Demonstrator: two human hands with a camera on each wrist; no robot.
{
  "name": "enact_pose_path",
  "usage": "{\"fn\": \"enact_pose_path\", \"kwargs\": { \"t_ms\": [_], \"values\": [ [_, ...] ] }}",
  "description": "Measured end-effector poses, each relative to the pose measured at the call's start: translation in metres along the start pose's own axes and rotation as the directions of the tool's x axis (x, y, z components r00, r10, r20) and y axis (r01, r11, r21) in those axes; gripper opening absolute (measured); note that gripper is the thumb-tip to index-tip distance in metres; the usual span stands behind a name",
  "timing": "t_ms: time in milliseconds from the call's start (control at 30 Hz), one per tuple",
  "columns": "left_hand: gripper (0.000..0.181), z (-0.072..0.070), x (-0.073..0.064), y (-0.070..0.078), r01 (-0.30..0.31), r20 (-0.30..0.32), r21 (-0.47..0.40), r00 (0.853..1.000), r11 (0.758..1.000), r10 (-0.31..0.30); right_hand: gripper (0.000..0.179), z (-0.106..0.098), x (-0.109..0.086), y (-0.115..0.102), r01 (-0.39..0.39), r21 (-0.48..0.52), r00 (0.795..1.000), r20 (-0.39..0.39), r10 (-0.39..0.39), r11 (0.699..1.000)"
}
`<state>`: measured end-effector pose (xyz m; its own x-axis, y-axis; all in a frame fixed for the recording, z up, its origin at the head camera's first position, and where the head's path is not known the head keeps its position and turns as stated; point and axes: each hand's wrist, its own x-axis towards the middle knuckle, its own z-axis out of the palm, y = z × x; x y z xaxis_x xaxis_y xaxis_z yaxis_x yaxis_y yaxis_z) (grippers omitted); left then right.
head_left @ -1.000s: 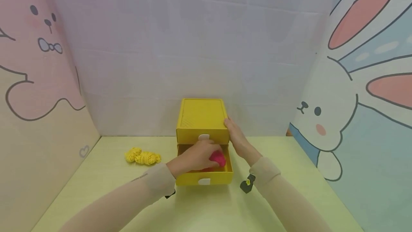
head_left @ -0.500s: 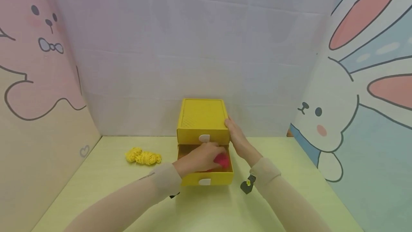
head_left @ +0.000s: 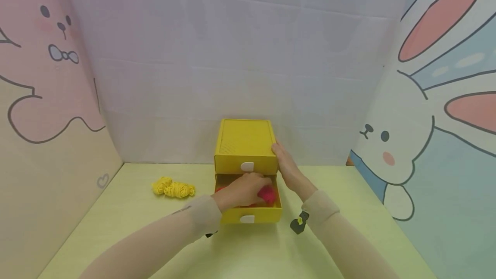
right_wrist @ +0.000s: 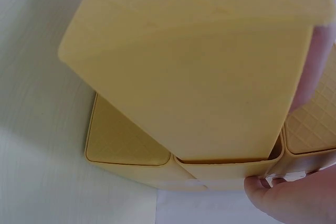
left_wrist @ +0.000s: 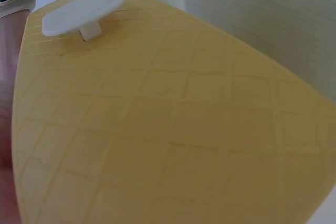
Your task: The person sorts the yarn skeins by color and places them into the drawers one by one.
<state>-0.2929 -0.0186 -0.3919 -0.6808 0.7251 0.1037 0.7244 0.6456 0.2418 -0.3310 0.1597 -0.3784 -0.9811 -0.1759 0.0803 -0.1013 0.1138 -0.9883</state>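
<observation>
Left hand (head_left: 245, 189) shifted rightward — curled round pink bundle (head_left: 268, 194).

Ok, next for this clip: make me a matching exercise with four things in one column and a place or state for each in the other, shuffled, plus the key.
Things
1. Left grip
2. Right grip
3. Yellow yarn
4. Upper drawer

Places or states
A. Closed, above the pulled-out lower drawer
B. Holding a pink item
C. Lying on the table, left of the drawer unit
D. Touching the right side of the drawer unit

Right pairs: 1-B, 2-D, 3-C, 4-A
</observation>
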Motion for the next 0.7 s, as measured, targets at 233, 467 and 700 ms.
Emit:
{"fn": "enact_pose_path", "kwargs": {
  "t_ms": [233,467,700],
  "values": [
    [0.036,-0.017,-0.017,-0.003,-0.029,-0.062,-0.023,0.998,0.999,0.028,0.061,0.0,0.0,0.001,-0.004,-0.011,1.0,0.009,0.004,1.0],
    [0.031,-0.033,-0.047,-0.005,-0.044,-0.16,-0.116,0.987,0.992,0.025,0.062,-0.001,0.003,0.002,-0.001,-0.002,1.0,0.012,0.001,1.0],
    [0.03,-0.039,-0.074,-0.013,0.01,-0.205,-0.234,0.977,0.972,-0.06,0.063,-0.001,0.002,0.002,0.009,0.003,1.0,0.023,-0.009,1.0]
  ]
}}
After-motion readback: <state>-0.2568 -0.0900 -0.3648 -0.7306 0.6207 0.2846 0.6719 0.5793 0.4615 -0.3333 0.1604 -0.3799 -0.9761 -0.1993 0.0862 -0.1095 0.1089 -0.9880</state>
